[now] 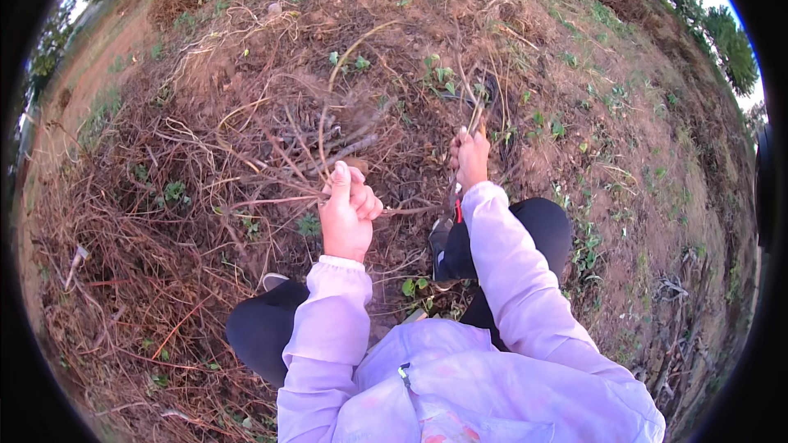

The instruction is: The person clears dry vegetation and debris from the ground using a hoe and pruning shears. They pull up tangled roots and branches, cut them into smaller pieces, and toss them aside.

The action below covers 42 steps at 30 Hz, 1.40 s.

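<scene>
My left hand (349, 212) is closed around several thin dry stems (300, 163) that fan out ahead of it over a tangle of cut vines. One long curved stem rises from the fist towards the far ground. My right hand (471, 157) grips a narrow bunch of stems (474, 107), with upper ends pointing away from me. Just below that fist hangs a dark thing with a small red part (458, 211); whether the hand holds it is unclear. A thin twig (409, 211) runs from beside my left fist towards the right hand.
A heap of dry brown vines (154, 283) covers the ground at left. My dark-trousered knees (261, 326) are bent on both sides, and a shoe (439, 240) shows beneath the right arm. Small green plants (588, 246) grow at right. Trees (726, 43) stand at the far edges.
</scene>
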Motion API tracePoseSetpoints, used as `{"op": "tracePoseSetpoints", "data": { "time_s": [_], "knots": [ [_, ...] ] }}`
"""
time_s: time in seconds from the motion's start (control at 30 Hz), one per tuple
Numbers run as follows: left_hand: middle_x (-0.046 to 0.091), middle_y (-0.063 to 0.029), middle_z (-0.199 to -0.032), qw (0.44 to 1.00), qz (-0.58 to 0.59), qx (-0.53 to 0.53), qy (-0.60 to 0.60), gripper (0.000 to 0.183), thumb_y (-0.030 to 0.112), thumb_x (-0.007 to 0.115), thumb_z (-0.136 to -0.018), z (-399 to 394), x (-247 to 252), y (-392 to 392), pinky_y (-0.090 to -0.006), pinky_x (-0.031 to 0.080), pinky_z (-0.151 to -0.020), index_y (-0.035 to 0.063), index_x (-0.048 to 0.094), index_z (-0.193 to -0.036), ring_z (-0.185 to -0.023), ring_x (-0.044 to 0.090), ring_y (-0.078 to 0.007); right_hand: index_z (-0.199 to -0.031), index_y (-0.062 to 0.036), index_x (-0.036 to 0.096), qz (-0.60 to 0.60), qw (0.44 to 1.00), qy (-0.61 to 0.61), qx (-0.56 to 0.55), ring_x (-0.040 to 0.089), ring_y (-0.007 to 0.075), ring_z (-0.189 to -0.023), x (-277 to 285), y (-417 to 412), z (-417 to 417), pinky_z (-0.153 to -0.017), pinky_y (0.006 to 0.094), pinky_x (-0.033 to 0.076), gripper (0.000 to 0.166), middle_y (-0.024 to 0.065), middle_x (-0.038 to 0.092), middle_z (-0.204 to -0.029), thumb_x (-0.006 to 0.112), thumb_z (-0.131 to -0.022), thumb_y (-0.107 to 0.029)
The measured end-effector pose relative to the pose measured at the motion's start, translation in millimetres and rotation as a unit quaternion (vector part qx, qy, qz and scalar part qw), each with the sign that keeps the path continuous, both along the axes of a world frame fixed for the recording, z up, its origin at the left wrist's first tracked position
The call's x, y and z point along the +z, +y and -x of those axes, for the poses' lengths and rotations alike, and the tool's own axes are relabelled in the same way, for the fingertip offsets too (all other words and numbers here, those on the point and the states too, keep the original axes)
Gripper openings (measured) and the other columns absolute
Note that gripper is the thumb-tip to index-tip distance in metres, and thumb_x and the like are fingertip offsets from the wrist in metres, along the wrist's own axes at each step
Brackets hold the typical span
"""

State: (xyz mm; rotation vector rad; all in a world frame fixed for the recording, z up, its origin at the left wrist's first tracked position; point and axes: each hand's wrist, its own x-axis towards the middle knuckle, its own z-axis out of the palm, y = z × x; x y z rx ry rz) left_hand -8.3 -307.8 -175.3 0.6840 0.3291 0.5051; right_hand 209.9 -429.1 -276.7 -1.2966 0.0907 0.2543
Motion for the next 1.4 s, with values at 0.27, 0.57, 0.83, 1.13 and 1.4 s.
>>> {"op": "tracePoseSetpoints", "data": {
  "time_s": [0.27,0.57,0.83,1.13,1.4],
  "knots": [
    [0.028,0.0008,-0.055,0.989,-0.029,-0.016,-0.143,0.050,0.048,0.028,-0.097,-5.9,37.9,-40.3,-0.0313,0.031,-0.058,0.0093,0.039,-0.068,-0.052,0.029,-0.0143,-0.079,0.0088,0.056,0.271,0.930,-0.225,-0.103,0.060,0.0420,-0.070,6.4,27.1,-85.0,-0.067,0.0453,0.044,0.027,0.0266,0.060,-0.075,0.060,-0.085,-0.017],
    [0.020,0.0031,-0.049,0.993,-0.025,0.045,-0.110,0.049,0.046,0.027,-0.098,6.8,55.9,-69.6,-0.0303,0.027,-0.056,0.0133,0.032,-0.062,-0.047,0.020,-0.0131,-0.087,0.0112,0.061,0.237,0.956,-0.089,-0.149,0.062,0.0416,-0.080,45.0,62.0,-99.5,-0.069,0.0427,0.046,0.026,0.0291,0.063,-0.083,0.059,-0.084,-0.015],
    [0.019,0.0031,-0.049,0.996,-0.004,0.034,-0.081,0.049,0.047,0.027,-0.098,20.4,46.9,-82.1,-0.0307,0.027,-0.056,0.0145,0.030,-0.062,-0.047,0.020,-0.0139,-0.084,0.0069,0.055,0.083,0.988,0.050,-0.123,0.052,0.0198,-0.045,52.8,62.6,-71.0,-0.037,0.0368,0.037,0.023,0.0113,0.055,-0.063,0.057,-0.088,-0.016],
    [0.019,0.0045,-0.049,0.983,0.070,0.144,-0.092,0.045,0.041,0.035,-0.098,61.2,46.5,26.8,-0.0276,0.027,-0.046,0.0130,0.037,-0.063,-0.043,0.019,-0.0105,-0.081,-0.0056,0.047,-0.006,0.983,-0.121,0.135,0.037,0.0085,-0.040,111.0,85.9,-9.2,-0.033,0.0257,0.027,0.021,-0.0002,0.045,-0.060,0.057,-0.090,-0.021],
    [0.029,0.0045,-0.052,0.935,0.211,0.284,-0.003,0.035,0.038,0.040,-0.098,62.1,2.6,54.0,-0.0262,0.028,-0.043,0.0107,0.045,-0.076,-0.044,0.027,-0.0094,-0.080,-0.0052,0.048,-0.081,0.970,0.013,0.228,0.033,0.0055,-0.039,126.3,79.1,45.4,-0.034,0.0219,0.021,0.026,-0.0004,0.045,-0.059,0.059,-0.090,-0.027]
  ]
}}
